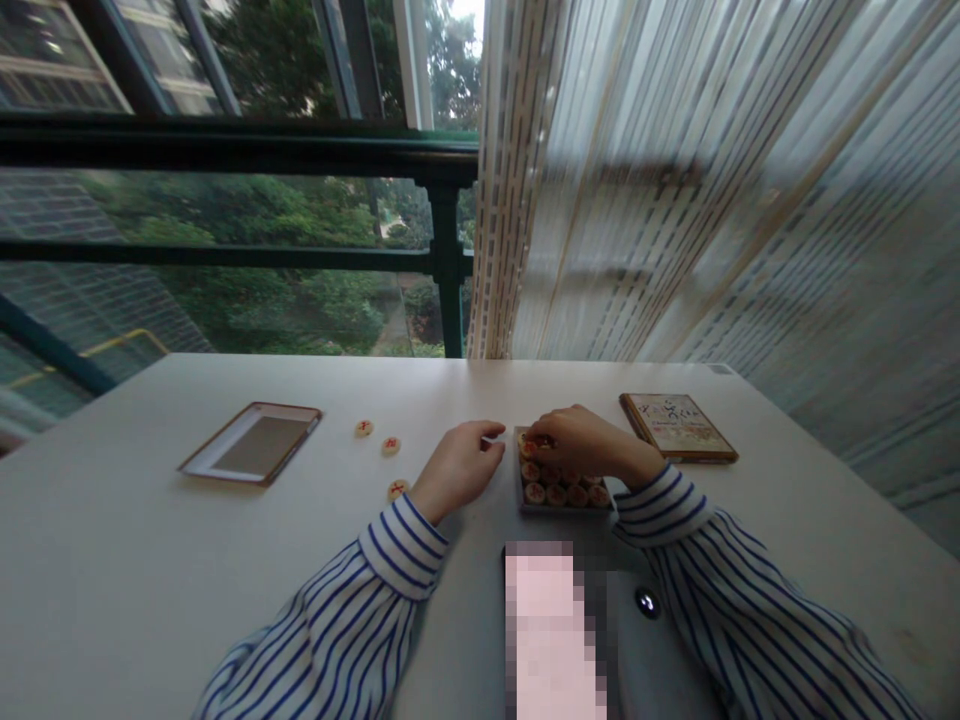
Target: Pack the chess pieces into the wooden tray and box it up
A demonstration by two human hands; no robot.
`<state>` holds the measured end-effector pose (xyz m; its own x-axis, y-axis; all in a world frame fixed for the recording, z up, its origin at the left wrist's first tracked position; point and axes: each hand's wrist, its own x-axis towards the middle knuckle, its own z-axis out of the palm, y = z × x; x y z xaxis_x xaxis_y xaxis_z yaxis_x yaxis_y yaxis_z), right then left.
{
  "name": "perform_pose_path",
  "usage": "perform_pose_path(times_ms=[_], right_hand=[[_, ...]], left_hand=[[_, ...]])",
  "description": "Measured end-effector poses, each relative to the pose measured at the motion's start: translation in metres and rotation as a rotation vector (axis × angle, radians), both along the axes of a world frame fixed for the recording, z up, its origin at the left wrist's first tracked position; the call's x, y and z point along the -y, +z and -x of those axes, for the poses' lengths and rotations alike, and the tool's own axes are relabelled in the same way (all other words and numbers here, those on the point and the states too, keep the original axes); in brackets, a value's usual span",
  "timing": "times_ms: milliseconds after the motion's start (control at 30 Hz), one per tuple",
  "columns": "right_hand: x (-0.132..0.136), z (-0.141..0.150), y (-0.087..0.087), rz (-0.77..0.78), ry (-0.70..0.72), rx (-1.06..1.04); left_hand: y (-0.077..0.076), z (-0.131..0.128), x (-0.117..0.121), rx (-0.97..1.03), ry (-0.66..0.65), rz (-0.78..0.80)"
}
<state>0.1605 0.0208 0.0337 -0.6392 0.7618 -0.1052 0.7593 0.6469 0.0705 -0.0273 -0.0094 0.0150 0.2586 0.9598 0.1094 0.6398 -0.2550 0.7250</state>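
Grip: right hand point(581, 440) bends over round, pale, red-marked discs point(555, 495) in shallow grey rectangular tray point(566, 511); pinch hidden, cannot tell. Left hand point(461, 465) hovers beside tray, thumb and finger apart. Three loose discs point(391, 446) lie farther left on white table point(300, 570).

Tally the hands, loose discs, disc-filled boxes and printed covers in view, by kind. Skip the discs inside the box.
Hands, left hand and right hand: 2
Loose discs: 3
Disc-filled box: 1
Printed cover: 1
Total: 7
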Motion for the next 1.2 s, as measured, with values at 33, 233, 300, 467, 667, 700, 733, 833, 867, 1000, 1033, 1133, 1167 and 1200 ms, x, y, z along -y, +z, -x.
perform_pose_path(times_ms=[33,233,300,467,667,700,733,833,867,1000,1033,1133,1167,1200], right_hand=[[0.0001,-0.0003,0.0001,-0.001,0.004,0.000],[0.0010,-0.0008,0.0011,0.000,0.009,-0.008],[0.0008,-0.0005,0.0009,0.003,0.010,-0.004],[0.0006,-0.0004,0.0005,0.009,0.004,0.001],[-0.0001,-0.0023,0.0011,0.017,0.017,-0.027],[-0.0005,-0.0025,0.0011,0.018,0.023,-0.029],[-0.0008,-0.0027,0.0010,0.017,0.030,-0.031],[-0.0013,-0.0026,0.0007,0.009,0.043,-0.033],[-0.0012,-0.0025,0.0006,0.004,0.045,-0.032],[0.0001,-0.0016,0.0014,-0.004,0.038,-0.017],[0.0005,-0.0013,0.0019,-0.002,0.036,-0.014],[0.0015,-0.0007,0.0031,0.005,0.035,-0.010],[0.0016,-0.0006,0.0033,0.006,0.034,-0.007],[0.0016,-0.0005,0.0034,0.005,0.032,-0.005]], left_hand=[[-0.0001,0.0000,0.0000,-0.011,-0.004,0.002],[-0.0010,0.0001,-0.0001,-0.034,-0.017,-0.001],[-0.0008,0.0002,0.0002,-0.039,-0.020,-0.001],[-0.0003,0.0000,0.0010,-0.057,-0.020,-0.015],[-0.0015,-0.0003,-0.0003,-0.056,-0.020,-0.022],[-0.0017,-0.0003,-0.0005,-0.056,-0.020,-0.021],[-0.0018,-0.0001,-0.0007,-0.056,-0.021,-0.021],[-0.0020,0.0004,-0.0007,-0.054,-0.022,-0.019],[-0.0020,0.0005,-0.0006,-0.054,-0.022,-0.017],[-0.0024,0.0005,-0.0006,-0.055,-0.023,-0.012],[-0.0027,0.0005,-0.0007,-0.055,-0.024,-0.015],[-0.0033,0.0006,-0.0012,-0.058,-0.025,-0.020],[-0.0035,0.0006,-0.0013,-0.059,-0.026,-0.021],[-0.0035,0.0007,-0.0014,-0.060,-0.025,-0.020]])
